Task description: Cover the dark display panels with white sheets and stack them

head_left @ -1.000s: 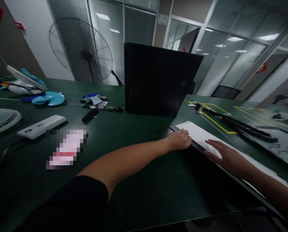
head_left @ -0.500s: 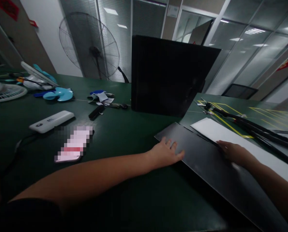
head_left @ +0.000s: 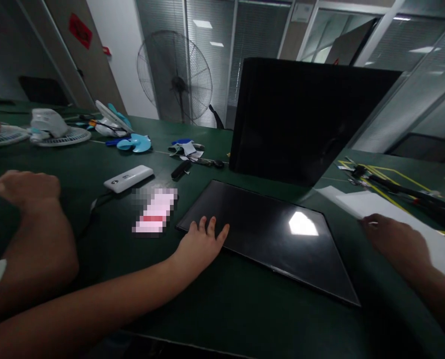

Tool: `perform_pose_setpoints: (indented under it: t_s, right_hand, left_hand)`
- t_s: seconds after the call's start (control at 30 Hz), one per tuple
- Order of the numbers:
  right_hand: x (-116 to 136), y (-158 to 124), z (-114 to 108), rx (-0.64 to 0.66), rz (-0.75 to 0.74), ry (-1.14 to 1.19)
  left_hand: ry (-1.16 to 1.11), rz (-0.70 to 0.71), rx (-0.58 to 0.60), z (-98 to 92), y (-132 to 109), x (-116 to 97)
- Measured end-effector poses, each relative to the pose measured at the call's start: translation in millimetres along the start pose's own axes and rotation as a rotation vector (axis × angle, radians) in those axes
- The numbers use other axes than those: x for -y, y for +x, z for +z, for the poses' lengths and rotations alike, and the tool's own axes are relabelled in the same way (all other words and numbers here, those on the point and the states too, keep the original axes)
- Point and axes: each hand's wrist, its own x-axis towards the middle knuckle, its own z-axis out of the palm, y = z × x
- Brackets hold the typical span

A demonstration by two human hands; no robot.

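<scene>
A flat black glossy panel (head_left: pixel 274 232) lies on the green table (head_left: pixel 244 309) in front of me. My left hand (head_left: pixel 202 244) rests on the panel's near left corner with fingers spread flat. My right hand (head_left: pixel 396 239) hovers over the edge of a white sheet (head_left: pixel 405 219) to the right of the panel, fingers curled down; whether it grips the sheet is unclear. A tall black upright panel (head_left: pixel 304 119) stands just behind.
Another person's arm and fist (head_left: pixel 28 209) reach in at the left. A white power strip (head_left: pixel 128 178), a blurred pink item (head_left: pixel 155 217), a black remote (head_left: pixel 181 169), blue fan blades (head_left: pixel 134 143) and fan grilles (head_left: pixel 61 135) lie left. Black rods (head_left: pixel 412 192) lie far right.
The black panel has slid left, out from under the white sheet, with my left hand on it. My right hand has come off the panel toward the white sheet. The view has swung left.
</scene>
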Motion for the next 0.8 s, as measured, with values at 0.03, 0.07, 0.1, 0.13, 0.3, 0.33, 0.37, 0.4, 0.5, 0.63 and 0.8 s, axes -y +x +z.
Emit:
perform_pose_setpoints:
  t_s: [0.03,0.07,0.1,0.13,0.3,0.33,0.37,0.4,0.5,0.63,0.8]
  right_hand:
    - [27.7,-4.0,-8.8,0.084,-0.055,-0.020]
    - [56.3,-8.4,-16.7,0.130,-0.115,-0.042]
    - [84.5,-13.0,-23.6,0.114,-0.128,-0.077]
    - [111.3,-17.5,-29.4,0.121,-0.176,-0.078]
    - [213.1,-37.0,-46.7,0.152,-0.482,0.086]
    - [227.4,-40.2,-48.1,0.171,-0.542,0.118]
    - [240.0,-43.3,-48.8,0.187,-0.591,0.144]
    - [250.6,-46.3,-48.5,0.195,-0.626,0.165]
    - [270.9,-53.3,-43.1,0.170,-0.670,0.215]
    - [267.4,-46.7,-32.5,0.158,-0.715,0.325]
    - [196.5,9.0,-14.1,0.190,-0.364,0.475]
  left_hand:
    - [-0.001,-0.007,-0.002,-2.4,0.5,1.0]
    - [-0.010,-0.005,-0.007,-5.1,1.2,2.0]
    - [-0.033,0.012,-0.020,-8.1,2.0,3.4]
    - [-0.073,0.047,-0.041,-11.0,2.8,5.4]
    - [-0.240,0.215,-0.340,-12.9,5.2,23.3]
    - [-0.233,0.223,-0.408,-10.2,5.9,26.9]
    - [-0.222,0.228,-0.471,-7.2,6.7,29.8]
    - [-0.213,0.226,-0.518,-4.3,7.7,32.0]
    - [-0.207,0.143,-0.554,0.8,10.5,34.9]
    - [-0.231,0.066,-0.475,-2.8,10.1,36.4]
    - [-0.324,0.064,-0.222,-6.2,6.1,35.2]
